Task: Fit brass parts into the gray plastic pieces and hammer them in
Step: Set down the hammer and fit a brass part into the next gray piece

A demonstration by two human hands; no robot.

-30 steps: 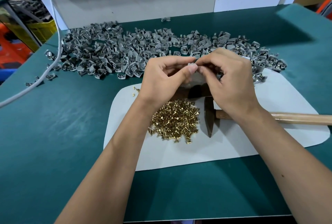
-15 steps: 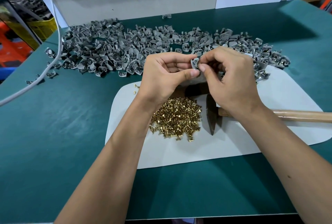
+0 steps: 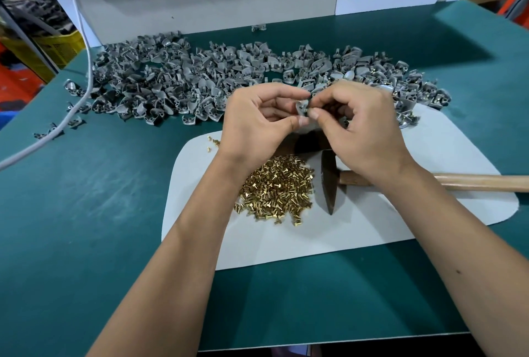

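Left hand (image 3: pixel 257 124) pinches small gray plastic piece (image 3: pixel 302 106) above wooden-handled hammer (image 3: pixel 332 182), steadying it; right hand (image 3: pixel 363 130) pinches at it, probably seating brass part.

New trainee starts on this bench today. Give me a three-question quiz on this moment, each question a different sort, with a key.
1. True or false: the hammer lies on the white mat, and neither hand holds it.
2. Multiple choice: the brass parts lie heaped
A. among the pile of gray pieces
B. on the white mat, just left of the hammer head
C. on the bare green table
3. Fill in: the left hand and right hand together pinch one ____ above the mat.

Key: 1 true; 2 B; 3 gray plastic piece.
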